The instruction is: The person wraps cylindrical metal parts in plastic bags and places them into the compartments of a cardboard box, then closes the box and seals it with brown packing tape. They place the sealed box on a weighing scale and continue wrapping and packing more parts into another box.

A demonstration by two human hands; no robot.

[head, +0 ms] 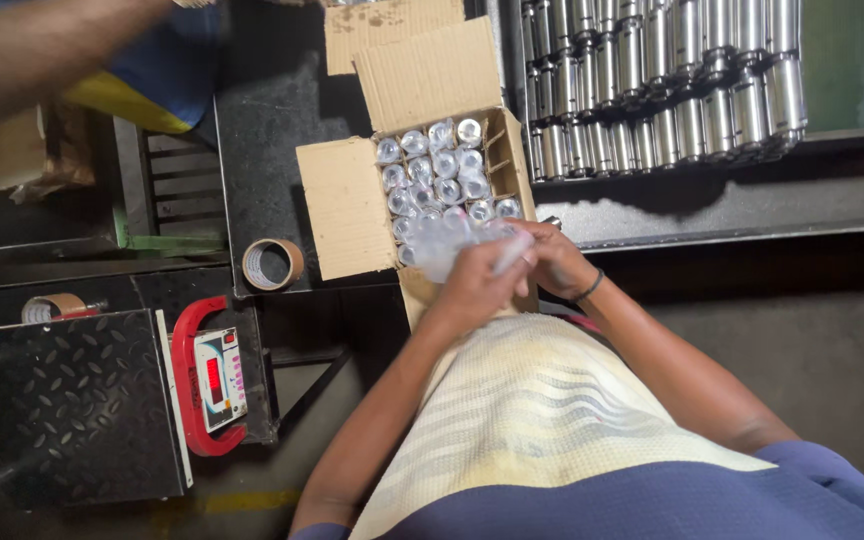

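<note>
An open cardboard box (347,205) sits in front of me, divided into cells holding several shiny metal cylinders wrapped in clear plastic (432,170). My left hand (474,283) and my right hand (550,258) meet just at the box's near edge. Together they hold a clear plastic bag (457,240) that appears to cover a metal part. A dark band circles my right wrist.
A stack of bare metal cylinders (662,80) lies on a dark tray at the upper right. A brown tape roll (272,264) rests left of the box. A weighing scale with a chequered platform (77,400) and red-framed display (214,375) stands lower left. Another person's arm (42,55) reaches in upper left.
</note>
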